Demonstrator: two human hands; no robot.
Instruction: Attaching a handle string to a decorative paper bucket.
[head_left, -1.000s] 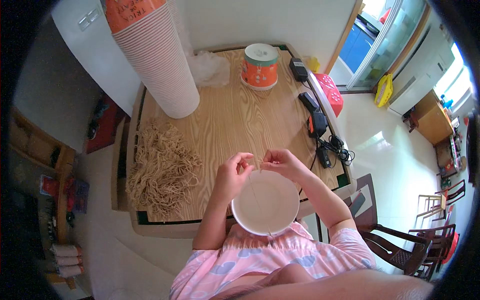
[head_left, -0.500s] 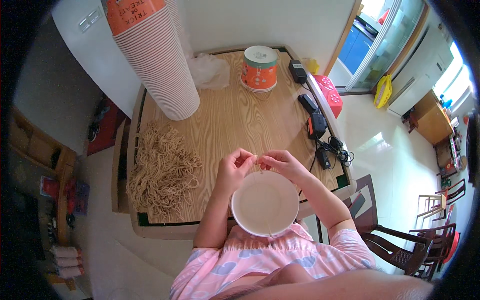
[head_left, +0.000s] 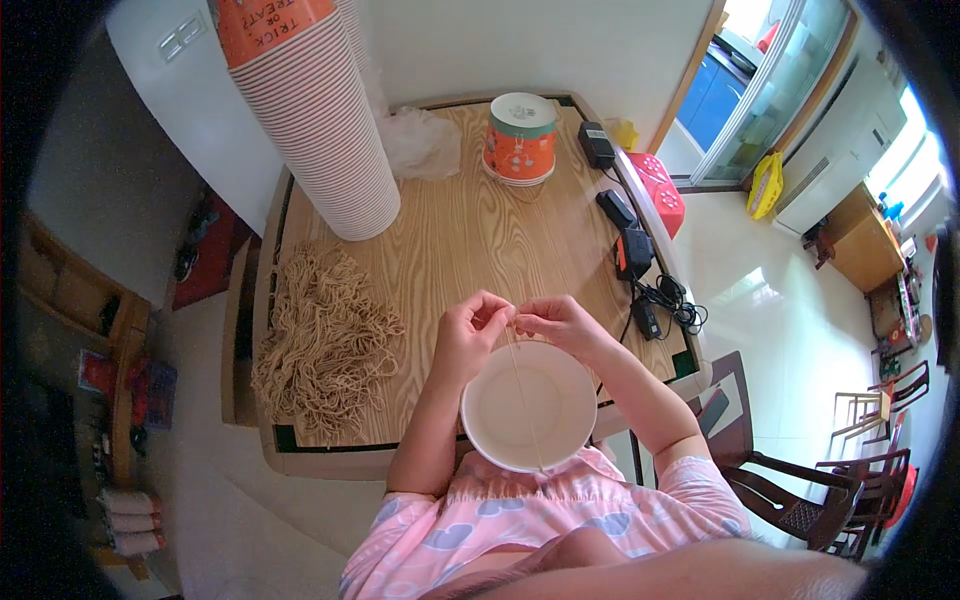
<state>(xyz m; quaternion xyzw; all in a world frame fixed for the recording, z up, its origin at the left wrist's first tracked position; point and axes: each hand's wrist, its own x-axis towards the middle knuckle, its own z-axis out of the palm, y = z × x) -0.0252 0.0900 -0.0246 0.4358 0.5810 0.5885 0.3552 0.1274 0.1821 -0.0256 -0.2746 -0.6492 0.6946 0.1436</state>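
A white paper bucket (head_left: 500, 425) rests against me at the table's near edge, its round mouth facing up. A thin tan string (head_left: 516, 372) stretches over the mouth from the near rim to my fingers at the far rim. My left hand (head_left: 472, 330) pinches the string between thumb and fingertips. Close beside it, my right hand (head_left: 560, 322) is also pinched at the string, just past the far rim. The fingertips nearly touch, and the exact hold on the string end is partly hidden. A large heap of the same tan strings (head_left: 325, 345) lies to the left.
A tall leaning stack of paper buckets (head_left: 325, 130) stands at the back left. Behind it lies a crumpled clear plastic bag (head_left: 420, 145). An upturned orange and green bucket (head_left: 520, 145) stands at the back. Black adapters and cables (head_left: 632, 255) line the right edge.
The string over the bucket's mouth looks straighter and tighter. My hands have risen slightly away from the rim, still pinched together; the bucket stays in place.
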